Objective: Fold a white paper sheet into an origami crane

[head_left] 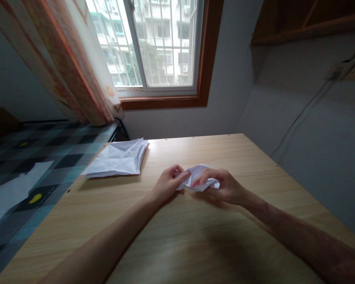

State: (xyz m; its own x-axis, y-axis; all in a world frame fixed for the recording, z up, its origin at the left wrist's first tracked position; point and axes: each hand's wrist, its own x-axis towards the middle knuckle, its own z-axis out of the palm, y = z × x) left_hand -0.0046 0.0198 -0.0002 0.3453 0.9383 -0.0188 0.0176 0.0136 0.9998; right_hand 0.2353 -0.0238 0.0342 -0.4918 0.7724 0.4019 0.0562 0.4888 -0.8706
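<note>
Paper [197, 172], white and creased, sits between both hands over the middle of the worktop [171, 244]; whether its underside touches the wood cannot be told. Far left, a checked bed [68, 136] runs out of view, bearing white sheets [16, 193] that are cut off at the edge. A patterned curtain [73, 71] hangs above it, covering the window's [168, 67] left side. On the worktop's far left corner lies a creased paper stack [118, 156], well apart from the hands. The left hand [168, 183] pinches the paper's left end, thumb on top, its other fingers mostly hidden. The right hand [227, 187] has its fingers bent around the right end, covering much of it, so the folds are hard to make out. Further right, a cable [296, 114] runs down the wall from a dim socket [353, 71], below a cut-off shelf [310, 30].
</note>
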